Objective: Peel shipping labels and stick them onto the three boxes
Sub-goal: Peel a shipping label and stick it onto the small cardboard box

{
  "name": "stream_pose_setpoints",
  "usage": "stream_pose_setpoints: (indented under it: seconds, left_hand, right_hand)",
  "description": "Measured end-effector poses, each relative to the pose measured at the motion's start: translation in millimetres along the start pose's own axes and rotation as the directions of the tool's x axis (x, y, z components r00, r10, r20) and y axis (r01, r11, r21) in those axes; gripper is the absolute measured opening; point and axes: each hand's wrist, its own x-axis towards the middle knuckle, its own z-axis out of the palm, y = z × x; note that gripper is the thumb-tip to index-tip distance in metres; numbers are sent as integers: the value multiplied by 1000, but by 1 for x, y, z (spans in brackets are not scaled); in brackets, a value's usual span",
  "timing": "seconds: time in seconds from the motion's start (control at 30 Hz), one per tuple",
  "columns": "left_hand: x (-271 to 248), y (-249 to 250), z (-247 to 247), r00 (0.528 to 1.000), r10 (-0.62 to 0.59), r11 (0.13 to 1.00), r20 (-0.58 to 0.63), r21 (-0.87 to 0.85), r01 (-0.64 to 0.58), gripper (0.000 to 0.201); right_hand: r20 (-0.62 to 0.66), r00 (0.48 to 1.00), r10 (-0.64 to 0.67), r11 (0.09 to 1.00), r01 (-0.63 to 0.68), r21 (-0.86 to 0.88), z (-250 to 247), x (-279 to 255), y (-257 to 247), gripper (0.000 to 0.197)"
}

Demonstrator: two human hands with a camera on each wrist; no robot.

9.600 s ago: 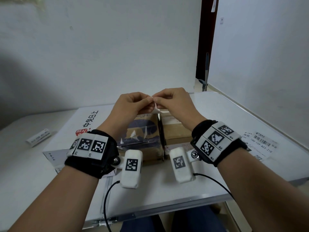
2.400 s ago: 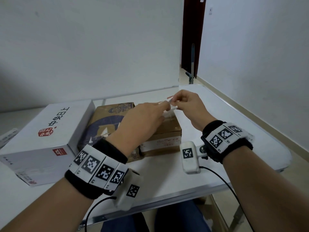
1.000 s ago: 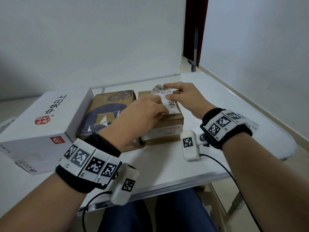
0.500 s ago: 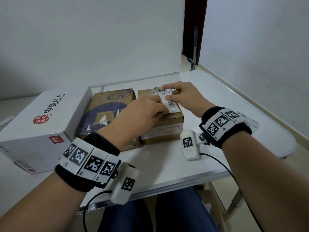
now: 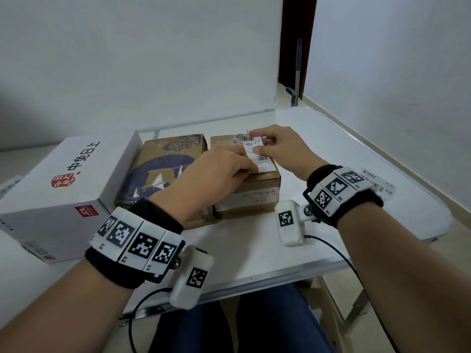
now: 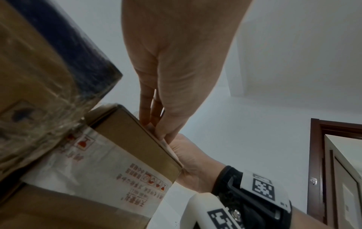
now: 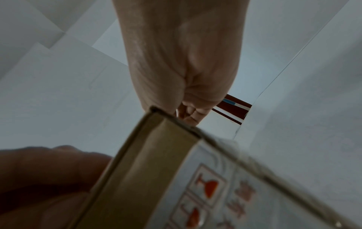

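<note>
Three boxes stand in a row on the table: a white box (image 5: 63, 189) at the left, a brown box with a blue print (image 5: 165, 169) in the middle, and a small brown box (image 5: 249, 189) at the right. A white shipping label (image 5: 248, 146) lies partly on the small box's top, with its far end curled up. My left hand (image 5: 248, 169) pinches the label's near corner at the box top, thumb and fingers meeting there (image 6: 158, 133). My right hand (image 5: 254, 141) pinches the label's raised far end. The right wrist view shows the small brown box (image 7: 162, 155) from below.
More labels (image 5: 377, 184) lie on the white table (image 5: 254, 250) behind my right wrist, near the right edge. Another label strip (image 5: 10, 184) lies at the far left. A pole (image 5: 297, 72) leans by the dark doorway at the back. My legs are under the table's front edge.
The label, peeled in the air between both hands earlier, has come down onto the small brown box. In the last half second its far end sank a little lower.
</note>
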Motion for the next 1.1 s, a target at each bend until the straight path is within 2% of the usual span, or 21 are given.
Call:
stream_pose_setpoints:
  seconds: [0.4,0.6,0.77,0.93,1.0,1.1]
  left_hand:
    - [0,-2,-4,997,-19,1000,70,-8,20,22]
    - [4,-3,-5,980,-60,996,192,-59,73,18]
    - [8,-2,-1,964,-102,989,244,-82,125,23]
    - [8,-5,-7,951,-98,992,294,-48,117,21]
    - [9,-6,-8,945,-101,992,311,-40,119,29]
    - [10,-5,-4,940,-99,989,326,-75,130,52]
  right_hand:
    - [-12,1000,-24,993,22,-112,-1,-3,3,41]
    - [8,993,121,991,-121,56,0,-1,3,41]
    - [8,989,145,985,-145,90,2,-3,3,39]
    - [-48,991,126,991,-123,58,1,-6,1,36]
    - [-75,990,120,993,-118,31,-1,-9,0,36]
    - [-130,985,111,993,-116,-34,-6,-17,-1,37]
